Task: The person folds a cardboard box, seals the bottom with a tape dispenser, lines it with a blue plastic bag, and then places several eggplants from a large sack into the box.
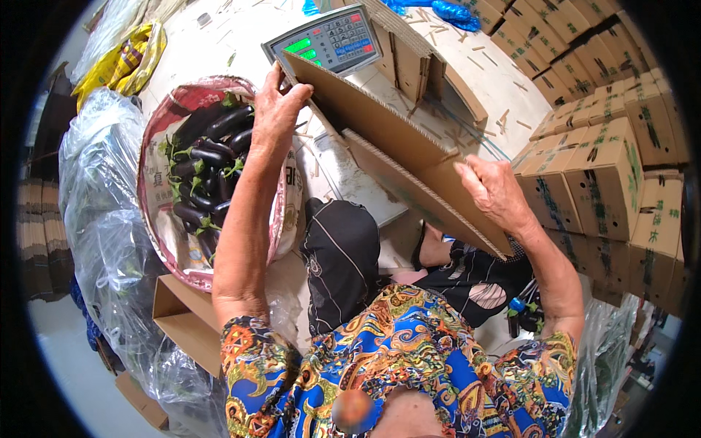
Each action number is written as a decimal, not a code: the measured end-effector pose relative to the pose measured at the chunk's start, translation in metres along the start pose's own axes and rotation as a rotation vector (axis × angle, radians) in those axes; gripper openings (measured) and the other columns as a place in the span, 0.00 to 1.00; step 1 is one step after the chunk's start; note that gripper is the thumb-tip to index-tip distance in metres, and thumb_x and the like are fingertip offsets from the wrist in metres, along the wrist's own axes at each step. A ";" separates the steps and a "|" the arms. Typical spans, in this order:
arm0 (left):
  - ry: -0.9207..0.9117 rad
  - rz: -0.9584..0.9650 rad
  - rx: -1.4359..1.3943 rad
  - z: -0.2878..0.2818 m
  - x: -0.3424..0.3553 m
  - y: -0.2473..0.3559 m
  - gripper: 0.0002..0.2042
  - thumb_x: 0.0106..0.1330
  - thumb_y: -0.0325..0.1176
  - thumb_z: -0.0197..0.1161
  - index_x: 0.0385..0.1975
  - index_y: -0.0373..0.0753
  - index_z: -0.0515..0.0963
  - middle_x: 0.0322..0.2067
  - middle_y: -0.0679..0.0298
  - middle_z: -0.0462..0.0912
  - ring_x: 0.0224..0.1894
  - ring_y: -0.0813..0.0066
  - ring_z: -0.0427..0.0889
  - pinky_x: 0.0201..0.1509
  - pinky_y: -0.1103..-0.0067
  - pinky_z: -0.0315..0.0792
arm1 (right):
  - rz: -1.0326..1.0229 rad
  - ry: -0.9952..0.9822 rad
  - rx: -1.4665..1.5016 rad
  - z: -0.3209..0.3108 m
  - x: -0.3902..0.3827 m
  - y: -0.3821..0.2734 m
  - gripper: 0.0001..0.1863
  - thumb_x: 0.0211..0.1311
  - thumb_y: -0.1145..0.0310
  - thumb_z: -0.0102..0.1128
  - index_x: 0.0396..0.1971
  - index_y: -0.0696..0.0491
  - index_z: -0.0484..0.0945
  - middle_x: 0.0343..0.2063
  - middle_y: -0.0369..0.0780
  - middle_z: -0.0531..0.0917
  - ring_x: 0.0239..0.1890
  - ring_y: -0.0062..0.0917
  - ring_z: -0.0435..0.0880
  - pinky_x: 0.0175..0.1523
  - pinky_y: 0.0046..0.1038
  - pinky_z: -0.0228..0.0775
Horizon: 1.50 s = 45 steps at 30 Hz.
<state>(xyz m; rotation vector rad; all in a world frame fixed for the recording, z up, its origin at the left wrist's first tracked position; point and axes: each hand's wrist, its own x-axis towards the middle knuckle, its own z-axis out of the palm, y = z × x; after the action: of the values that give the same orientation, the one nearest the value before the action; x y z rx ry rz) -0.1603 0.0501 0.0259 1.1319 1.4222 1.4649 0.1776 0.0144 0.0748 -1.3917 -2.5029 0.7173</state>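
Observation:
A brown cardboard box [376, 113], partly folded out, slants in front of me above my knees. My left hand [281, 106] is closed on its far left corner, thumb lying along the top edge. At its right end, my right hand [493, 190] is closed with the fingers curled at the edge of a panel; the fingertips are partly hidden. Just beyond my left hand stands a grey digital scale [325, 40] with lit green displays. Left of my left forearm, a large red-rimmed woven sack [153, 120] holds several dark purple eggplants [212, 157].
Closed cardboard boxes [602, 175] are stacked at the right. More cardboard [409, 62] stands upright beside the scale. Clear plastic sheeting [109, 190] and a yellow bag [128, 62] lie at the left. An open carton [186, 317] sits near my left elbow. Cardboard scraps litter the floor.

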 end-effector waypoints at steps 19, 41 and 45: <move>-0.906 0.179 0.747 -0.005 -0.011 -0.009 0.28 0.72 0.44 0.53 0.69 0.38 0.62 0.73 0.54 0.50 0.76 0.57 0.42 0.76 0.66 0.43 | -0.683 0.468 -0.237 0.087 0.091 0.013 0.31 0.53 0.65 0.66 0.58 0.53 0.70 0.60 0.43 0.72 0.61 0.36 0.71 0.57 0.35 0.66; -0.154 0.087 0.678 0.001 -0.002 -0.092 0.29 0.76 0.46 0.46 0.67 0.31 0.57 0.49 0.34 0.78 0.54 0.43 0.78 0.57 0.62 0.70 | 0.010 0.235 -0.595 0.021 0.077 0.011 0.33 0.56 0.55 0.67 0.55 0.63 0.71 0.27 0.41 0.82 0.34 0.29 0.81 0.49 0.34 0.70; 0.079 -0.309 -0.077 0.002 -0.005 -0.084 0.25 0.77 0.45 0.43 0.66 0.35 0.61 0.56 0.48 0.76 0.57 0.54 0.76 0.57 0.68 0.70 | -0.279 0.274 -0.517 0.079 0.026 0.002 0.39 0.60 0.44 0.58 0.54 0.68 0.71 0.49 0.57 0.78 0.56 0.44 0.76 0.58 0.40 0.67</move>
<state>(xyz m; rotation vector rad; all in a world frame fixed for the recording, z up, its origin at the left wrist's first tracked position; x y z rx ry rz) -0.1610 0.0517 -0.0580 0.7739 1.5051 1.3417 0.1346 0.0118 0.0042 -1.1292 -2.6722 -0.1793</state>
